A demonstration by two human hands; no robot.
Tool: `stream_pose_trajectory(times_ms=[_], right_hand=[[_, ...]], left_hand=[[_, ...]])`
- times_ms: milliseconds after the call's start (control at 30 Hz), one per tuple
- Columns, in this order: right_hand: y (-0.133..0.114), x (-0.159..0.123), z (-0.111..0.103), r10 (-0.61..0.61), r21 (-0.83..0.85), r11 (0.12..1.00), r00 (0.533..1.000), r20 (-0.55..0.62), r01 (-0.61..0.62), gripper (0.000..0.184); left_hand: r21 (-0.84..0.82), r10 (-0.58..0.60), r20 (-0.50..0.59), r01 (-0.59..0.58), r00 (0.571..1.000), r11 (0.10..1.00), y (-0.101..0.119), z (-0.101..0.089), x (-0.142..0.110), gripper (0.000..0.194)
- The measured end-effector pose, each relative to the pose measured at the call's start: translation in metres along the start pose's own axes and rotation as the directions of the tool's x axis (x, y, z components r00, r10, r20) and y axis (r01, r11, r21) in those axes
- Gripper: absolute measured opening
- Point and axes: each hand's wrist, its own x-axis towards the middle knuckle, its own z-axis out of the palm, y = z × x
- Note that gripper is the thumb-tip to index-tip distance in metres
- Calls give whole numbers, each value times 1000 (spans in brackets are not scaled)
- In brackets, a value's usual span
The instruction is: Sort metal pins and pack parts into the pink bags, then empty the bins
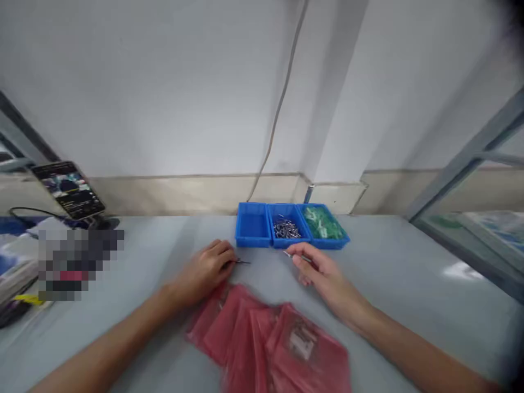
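Note:
My left hand (pixel 213 267) rests on the table with its fingers curled, and a thin dark metal piece (pixel 243 262) pokes out at the fingertips. Just in front of the blue bins, my right hand (pixel 313 265) pinches a small shiny metal pin (pixel 287 254) between thumb and forefinger. Several red plastic bags (pixel 241 327) lie fanned out, overlapping, below both hands. One bag on the right shows a white label (pixel 302 343) and small parts inside. Behind my right hand, the middle blue bin (pixel 280 241) holds a heap of metal pins (pixel 286 227).
Another blue bin (pixel 252 241) stands to the left, and a right-hand bin (pixel 329 243) holds green bags (pixel 322 222). A phone (pixel 69 190) leans on a stand at the left, near a pile of clutter (pixel 20 262). A wall (pixel 184 98) rises behind the table.

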Motion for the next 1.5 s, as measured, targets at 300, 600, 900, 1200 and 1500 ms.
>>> stream_pose_trajectory(times_ms=[300, 600, 900, 1200, 1500], right_hand=[[5, 5, 0, 7, 63, 998, 1000, -15, -6, 34], [12, 10, 0, -30, 236, 971, 999, -43, 39, 33], [6, 7, 0, -1, 163, 987, 997, -74, 13, 36], [5, 7, 0, -14, 190, 981, 995, -94, 32, 33], [3, 7, 2, -7, 248, 968, 996, -90, 29, 34]], left_hand=[[12, 0, -9, 0, 1000, 1000, 0, 0, 0, 16], [-16, 1, -63, -2, 998, 1000, 0, 2, 0, 16], [-23, 1, -54, -2, 999, 1000, 1, 1, 1, 16], [-18, 10, -71, -11, 997, 1000, 0, 2, 1, 15], [-13, 1, -59, -2, 998, 1000, 1, 1, 2, 15]])
